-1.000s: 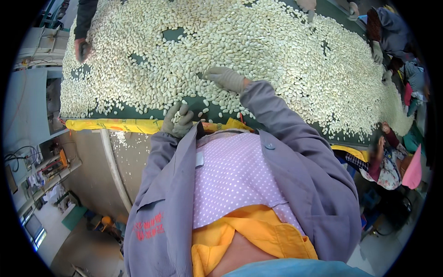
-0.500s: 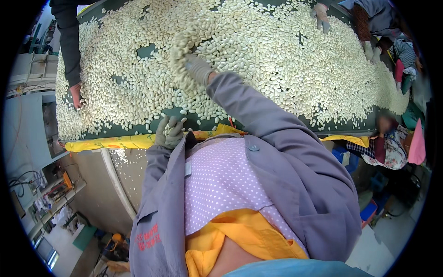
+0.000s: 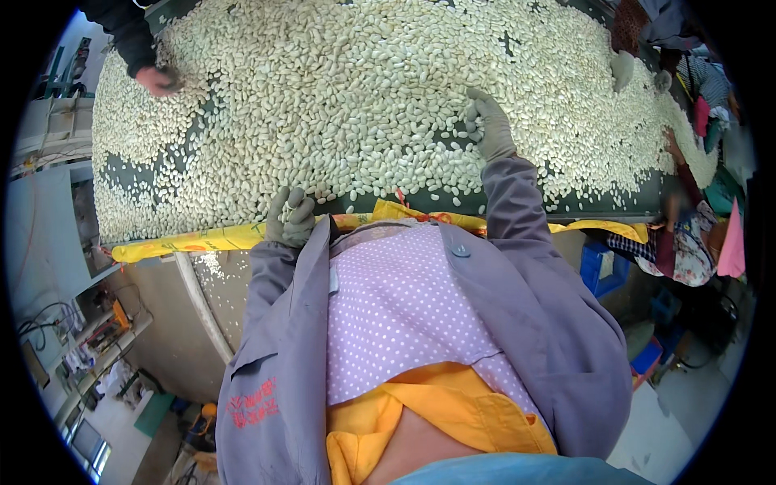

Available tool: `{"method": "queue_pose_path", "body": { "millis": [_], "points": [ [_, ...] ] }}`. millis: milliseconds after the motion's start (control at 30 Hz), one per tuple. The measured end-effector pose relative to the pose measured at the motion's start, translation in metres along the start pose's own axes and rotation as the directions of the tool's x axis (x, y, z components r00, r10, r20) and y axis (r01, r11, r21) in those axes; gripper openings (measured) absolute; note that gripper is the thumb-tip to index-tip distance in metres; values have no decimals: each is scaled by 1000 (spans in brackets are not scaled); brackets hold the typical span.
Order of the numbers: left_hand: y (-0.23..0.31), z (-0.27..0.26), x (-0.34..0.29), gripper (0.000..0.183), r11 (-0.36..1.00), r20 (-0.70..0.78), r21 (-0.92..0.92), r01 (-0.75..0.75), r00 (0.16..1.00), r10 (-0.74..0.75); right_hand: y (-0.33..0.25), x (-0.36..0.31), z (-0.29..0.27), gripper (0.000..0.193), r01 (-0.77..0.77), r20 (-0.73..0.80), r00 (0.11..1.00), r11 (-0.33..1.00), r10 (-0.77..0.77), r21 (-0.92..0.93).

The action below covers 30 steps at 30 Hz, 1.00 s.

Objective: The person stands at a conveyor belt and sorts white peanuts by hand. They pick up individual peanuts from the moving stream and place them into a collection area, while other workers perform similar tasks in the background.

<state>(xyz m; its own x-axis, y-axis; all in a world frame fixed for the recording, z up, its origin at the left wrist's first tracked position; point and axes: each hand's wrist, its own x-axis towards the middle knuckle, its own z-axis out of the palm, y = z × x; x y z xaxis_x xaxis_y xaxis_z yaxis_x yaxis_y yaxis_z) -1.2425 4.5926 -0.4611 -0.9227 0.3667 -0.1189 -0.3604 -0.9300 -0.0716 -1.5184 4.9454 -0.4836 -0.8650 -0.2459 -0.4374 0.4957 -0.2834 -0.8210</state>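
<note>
White beans (image 3: 323,105) cover most of the dark green table in front of me. My left hand (image 3: 291,218), in a grey glove, is at the near edge, its fingers curled around what looks like a white bean. Reaching over the right-hand part of the beans is my right hand (image 3: 490,128), also gloved. Its thumb and fingers are bent but apart, and beans show in the gap between them. A dark patch of table surface (image 3: 453,139) shows beside it.
Yellow sheeting (image 3: 194,241) lines the table's near edge. At the far left another person's hand (image 3: 158,81) hovers by the beans. More people (image 3: 687,242) are along the right end. A blue crate (image 3: 602,268) stands below, to my right.
My right hand has moved right and nearer after a blurred sweep through the beans. The left person's hand has moved farther away, and a gloved hand at the far right has left view.
</note>
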Motion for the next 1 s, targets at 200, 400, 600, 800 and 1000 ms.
{"method": "queue_pose_path", "body": {
  "millis": [200, 400, 600, 800, 1000],
  "points": [
    [-13, -1, 10, 35, 1000, -13, -5, -18, 1000, 18, 9, -38, 16, 24, -68, 171, 973, 899, 155, -432],
    [-22, -5, 21, 36, 1000, 13, -14, 20, 1000, -20, 60, 0, 48, 31, 505, 464, 860, 484, -213, -714],
    [-33, -5, 32, 36, 999, -2, -20, 33, 999, -33, 41, 20, 128, 33, 406, 380, 893, -70, 241, -911],
    [-49, -6, 44, 38, 1000, -36, -5, 7, 999, -7, 93, 28, 104, 26, 591, 609, 784, 156, 119, -791],
    [-62, -11, 53, 38, 1000, -29, 27, -8, 1000, 9, 12, -21, 3, 19, -467, 709, 621, 884, 335, -8]
  ]
}}
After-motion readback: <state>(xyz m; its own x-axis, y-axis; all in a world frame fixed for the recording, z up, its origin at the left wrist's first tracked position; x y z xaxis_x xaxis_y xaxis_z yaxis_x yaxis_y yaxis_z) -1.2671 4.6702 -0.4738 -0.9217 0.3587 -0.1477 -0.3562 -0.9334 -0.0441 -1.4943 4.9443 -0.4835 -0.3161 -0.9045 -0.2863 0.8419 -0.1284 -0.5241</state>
